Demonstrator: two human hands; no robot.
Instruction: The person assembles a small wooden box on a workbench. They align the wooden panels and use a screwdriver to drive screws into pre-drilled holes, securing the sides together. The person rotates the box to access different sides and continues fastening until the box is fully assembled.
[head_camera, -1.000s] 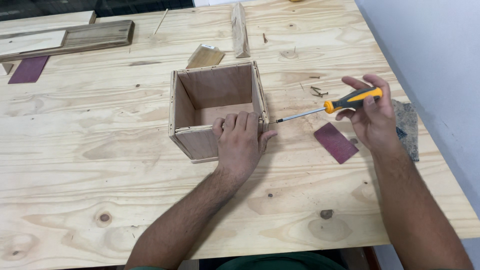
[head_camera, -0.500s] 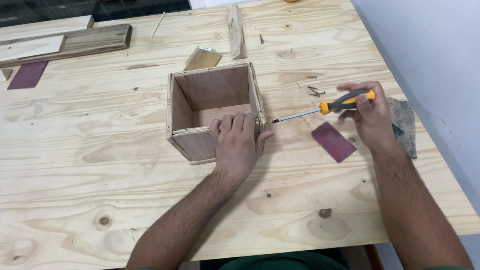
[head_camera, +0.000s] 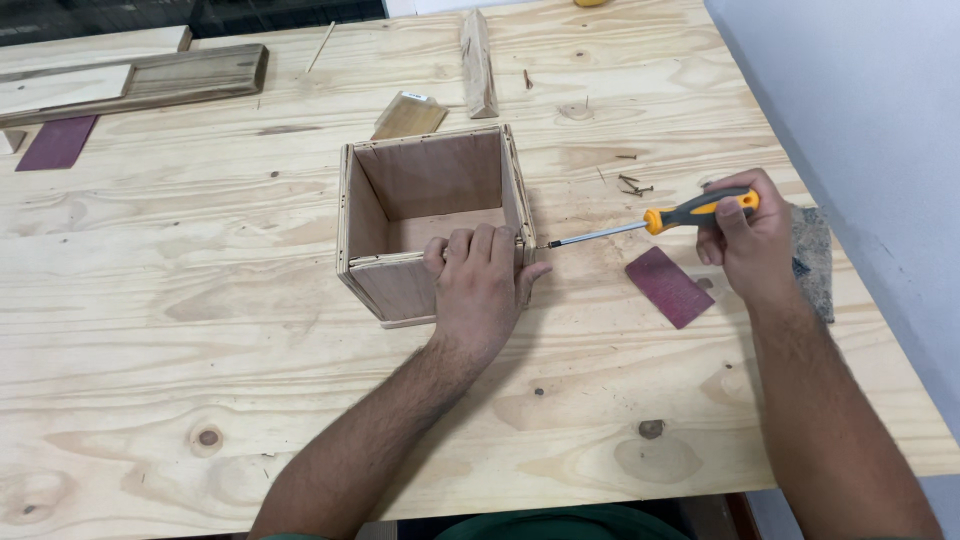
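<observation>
**Box Held, Screwdriver at Its Right Wall**

At the far left edge of my plywood table (head_camera: 180, 330), a dark red sheet (head_camera: 57, 142) lies flat, and a long dark board (head_camera: 150, 82) runs off the frame above it; its left end is cut off. Further right, a small tan block (head_camera: 408, 116) and a narrow wood strip (head_camera: 477, 62) lie beyond the work.

The open-topped wooden box (head_camera: 430, 215) stands near the table's centre. My left hand (head_camera: 482, 285) clamps over its near right corner, fingers curled over the rim into the box, thumb against the outer right wall. The hand hides that corner and part of the front panel.

My right hand (head_camera: 745, 240) is closed around the orange-and-black handle of the screwdriver (head_camera: 640, 224). The shaft lies nearly level, its tip at the box's right wall, just beside my left fingers. Whether the tip sits on a screw is too small to tell.

Under the shaft lies a red sandpaper piece (head_camera: 668, 286). A few loose screws (head_camera: 633, 185) sit beyond it. A grey sheet (head_camera: 812, 255) is partly hidden behind my right hand.
</observation>
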